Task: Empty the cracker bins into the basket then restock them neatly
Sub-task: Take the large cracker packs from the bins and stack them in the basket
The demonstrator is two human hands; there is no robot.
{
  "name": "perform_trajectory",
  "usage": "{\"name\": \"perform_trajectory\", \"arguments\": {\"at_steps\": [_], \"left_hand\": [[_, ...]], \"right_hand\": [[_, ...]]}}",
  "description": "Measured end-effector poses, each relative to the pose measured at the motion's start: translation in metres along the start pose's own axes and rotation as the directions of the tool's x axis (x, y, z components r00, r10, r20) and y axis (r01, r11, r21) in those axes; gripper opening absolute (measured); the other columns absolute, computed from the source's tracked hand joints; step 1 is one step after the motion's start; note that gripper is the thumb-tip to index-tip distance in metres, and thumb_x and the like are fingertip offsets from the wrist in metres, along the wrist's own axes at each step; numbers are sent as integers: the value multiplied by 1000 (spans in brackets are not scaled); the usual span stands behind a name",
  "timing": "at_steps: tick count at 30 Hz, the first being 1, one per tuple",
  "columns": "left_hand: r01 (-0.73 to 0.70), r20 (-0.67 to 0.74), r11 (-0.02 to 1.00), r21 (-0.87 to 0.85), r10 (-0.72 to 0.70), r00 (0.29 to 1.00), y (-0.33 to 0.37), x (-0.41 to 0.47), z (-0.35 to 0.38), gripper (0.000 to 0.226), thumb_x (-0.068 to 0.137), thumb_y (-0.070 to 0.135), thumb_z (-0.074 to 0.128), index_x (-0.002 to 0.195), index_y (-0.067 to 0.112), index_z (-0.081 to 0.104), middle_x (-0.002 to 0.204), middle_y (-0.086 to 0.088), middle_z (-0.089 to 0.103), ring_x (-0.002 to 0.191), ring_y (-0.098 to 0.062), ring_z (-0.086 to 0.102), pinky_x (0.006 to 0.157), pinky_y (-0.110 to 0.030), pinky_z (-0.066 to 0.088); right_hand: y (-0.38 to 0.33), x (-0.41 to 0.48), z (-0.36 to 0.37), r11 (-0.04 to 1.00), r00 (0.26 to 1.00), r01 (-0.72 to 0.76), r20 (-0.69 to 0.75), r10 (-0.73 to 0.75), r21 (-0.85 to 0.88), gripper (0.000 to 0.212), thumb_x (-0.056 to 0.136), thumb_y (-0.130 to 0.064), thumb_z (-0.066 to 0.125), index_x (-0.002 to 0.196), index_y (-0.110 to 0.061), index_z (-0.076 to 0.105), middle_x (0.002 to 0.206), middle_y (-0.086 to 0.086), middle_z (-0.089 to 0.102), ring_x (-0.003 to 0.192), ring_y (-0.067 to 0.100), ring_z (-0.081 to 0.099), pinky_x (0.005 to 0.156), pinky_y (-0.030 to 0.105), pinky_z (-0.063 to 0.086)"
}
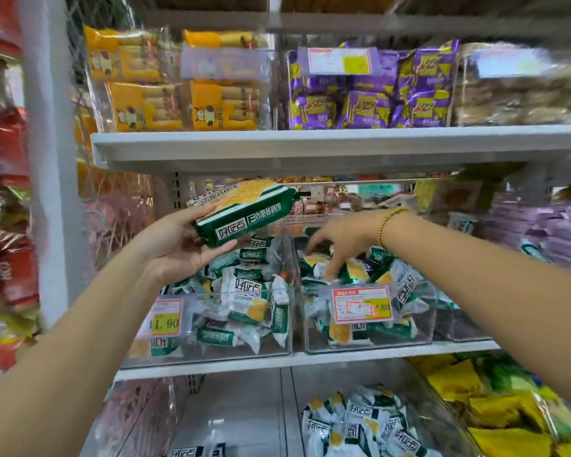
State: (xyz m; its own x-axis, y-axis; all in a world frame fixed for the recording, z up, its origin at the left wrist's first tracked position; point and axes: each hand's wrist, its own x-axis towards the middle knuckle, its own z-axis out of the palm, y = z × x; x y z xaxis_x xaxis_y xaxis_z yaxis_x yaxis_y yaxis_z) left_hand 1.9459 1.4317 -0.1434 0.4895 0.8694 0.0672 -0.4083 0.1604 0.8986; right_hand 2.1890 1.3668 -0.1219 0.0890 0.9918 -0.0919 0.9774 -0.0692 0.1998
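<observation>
Two clear plastic bins stand side by side on the middle shelf, holding small green-and-white cracker packets. My left hand (178, 249) grips a larger green cracker pack (244, 214) raised above the left bin (211, 324). My right hand (338, 240) reaches down into the right bin (370, 338), its fingers spread and touching the packets (353, 268) on top; I cannot see whether it pinches one. No basket is in view.
A white shelf board (310, 146) hangs just above my hands, carrying bins of yellow and purple snacks. Price tags (361, 305) clip to the bin fronts. Below, another bin (376, 423) holds similar packets. Red bags hang at the left.
</observation>
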Motion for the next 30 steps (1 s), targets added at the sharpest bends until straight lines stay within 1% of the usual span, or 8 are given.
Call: {"name": "perform_trajectory", "arguments": {"at_steps": [6,10,14,17,19,22,27,30], "left_hand": [[12,-17,999,43,-11,1000,-1,25,1,51,67,17,69,114,-1,57,114,-23,61,95,-33,66,53,-33,59],[20,-17,997,79,-19,1000,1,37,-3,41,67,17,66,104,0,61,106,-22,66,89,-33,69,55,-37,60],[8,-30,997,82,-6,1000,2,47,-7,37,68,16,65,102,2,62,106,-23,66,82,-31,70,65,-40,59],[5,-21,997,74,-3,1000,1,50,-9,42,61,13,74,101,3,64,108,-24,66,84,-32,70,64,-40,59],[16,-12,998,68,-15,1000,-2,50,-9,67,39,9,91,100,2,65,107,-24,68,84,-33,70,59,-40,60],[25,-15,995,100,-23,1000,-4,45,-7,45,61,13,75,103,3,63,109,-23,66,83,-33,70,62,-41,60],[13,-29,995,95,-10,1000,-2,39,-9,39,67,15,64,104,4,61,109,-23,64,84,-34,70,63,-40,59],[14,-28,996,86,-12,1000,-3,37,-8,40,67,16,64,106,4,61,112,-23,63,81,-33,71,59,-38,60]], "right_hand": [[34,35,-8,992,964,-124,-236,125,18,39,94,-33,58,128,-13,56,121,8,62,74,13,55,62,21,44],[51,48,-14,976,957,-216,-203,207,-19,34,98,-31,52,121,-7,60,117,7,63,98,23,58,78,27,43],[37,54,-14,976,970,64,-244,-11,210,26,92,-37,61,110,-19,66,106,-7,65,96,10,58,91,29,46],[11,59,-6,950,975,221,-19,-222,221,12,91,-38,62,92,-26,65,84,-24,63,80,-9,54,82,22,40],[4,62,0,976,970,179,145,-197,125,30,90,-46,61,113,-26,60,115,-13,59,107,6,52,100,34,38],[14,63,-1,998,968,64,242,-62,-3,60,92,-51,55,144,-25,40,154,-1,30,142,23,27,114,42,21],[50,53,-4,971,985,-131,82,150,-199,55,97,-45,50,141,-13,47,147,5,44,133,25,42,110,41,36],[70,40,-3,968,981,-193,-5,194,-160,55,91,-45,59,137,-14,52,140,2,50,127,24,46,108,40,38]]}}
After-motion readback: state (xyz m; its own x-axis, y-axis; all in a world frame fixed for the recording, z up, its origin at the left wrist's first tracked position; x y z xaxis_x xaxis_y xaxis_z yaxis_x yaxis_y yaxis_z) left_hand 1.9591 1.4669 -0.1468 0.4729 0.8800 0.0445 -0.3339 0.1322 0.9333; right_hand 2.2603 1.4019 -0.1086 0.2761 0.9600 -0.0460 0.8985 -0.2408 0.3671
